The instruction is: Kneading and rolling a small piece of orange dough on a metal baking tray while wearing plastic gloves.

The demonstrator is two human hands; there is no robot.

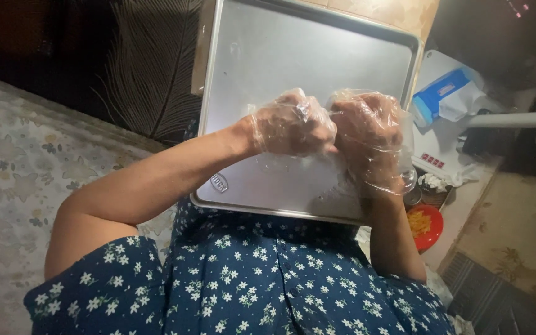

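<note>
Both hands wear thin clear plastic gloves. The left hand and the right hand are curled shut and pressed together over the middle of a big shiny metal tray. I cannot tell what they squeeze. Past the tray's right edge sit a red bowl and a blue-and-white packet.

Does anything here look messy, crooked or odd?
Nothing looks spilled or broken. The metal tray sits slightly askew, with faint smears near both gloved hands, left hand and right hand, pressed together over it.
</note>
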